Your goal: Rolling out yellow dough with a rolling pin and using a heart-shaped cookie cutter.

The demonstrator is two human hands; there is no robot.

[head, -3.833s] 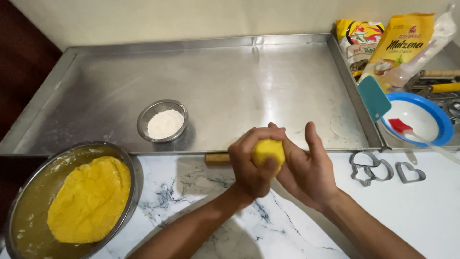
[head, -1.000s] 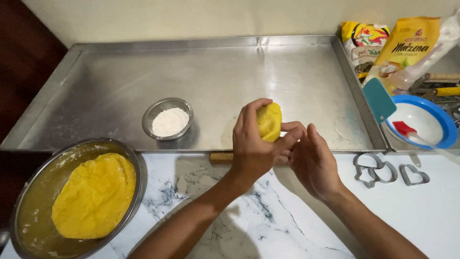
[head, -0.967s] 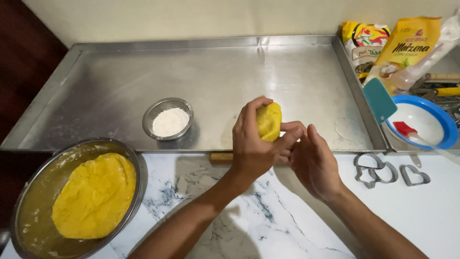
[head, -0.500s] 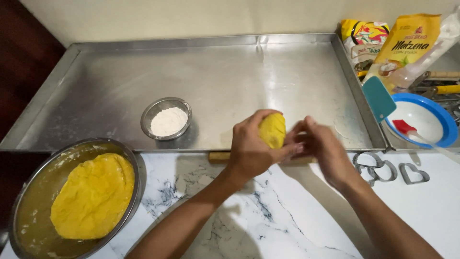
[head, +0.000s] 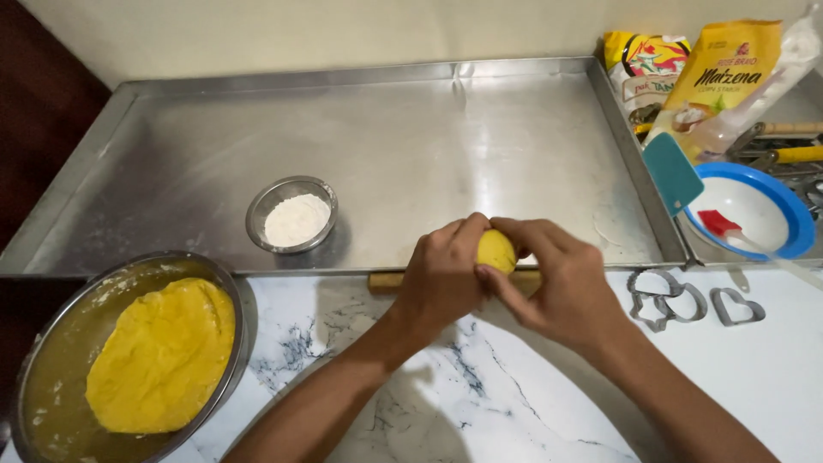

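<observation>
You have two bowls with dough or flour: a large dough bowl, a small flour bowl. Three cookie cutters, two yellow packets, one tray.

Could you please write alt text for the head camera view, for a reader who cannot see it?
Two bare hands, left hand and right hand, press a small yellow dough ball between them at the front edge of a large metal tray. A small bowl of flour sits on the tray, and a big bowl of dough stands at left.

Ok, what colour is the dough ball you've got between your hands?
Bright yellow: the dough ball matches the dough in the metal bowl. Head view shows it.
</observation>
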